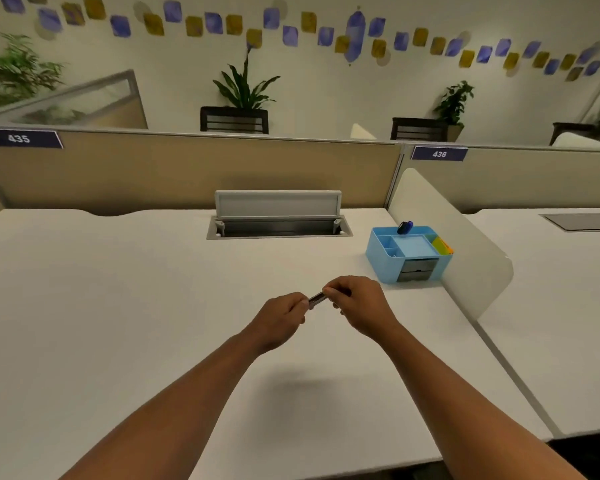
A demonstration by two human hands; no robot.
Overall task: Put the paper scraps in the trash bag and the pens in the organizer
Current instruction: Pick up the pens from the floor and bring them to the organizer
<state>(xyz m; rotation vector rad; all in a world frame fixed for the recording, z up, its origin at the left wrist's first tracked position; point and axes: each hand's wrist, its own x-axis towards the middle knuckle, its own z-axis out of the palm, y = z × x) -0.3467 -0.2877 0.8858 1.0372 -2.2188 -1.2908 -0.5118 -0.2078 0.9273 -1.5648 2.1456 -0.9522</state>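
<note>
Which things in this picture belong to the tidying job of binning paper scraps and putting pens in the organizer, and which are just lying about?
Part of the job:
- pen, held between the left hand and the right hand
- blue organizer, with a dark pen top showing at its back

Just there:
- open cable hatch in the desk
- white divider
- potted plants

No scraps or trash bag in view.

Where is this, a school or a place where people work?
Probably an office: numbered desk signs, low divider panels between white desks, and a blue organizer.
</note>
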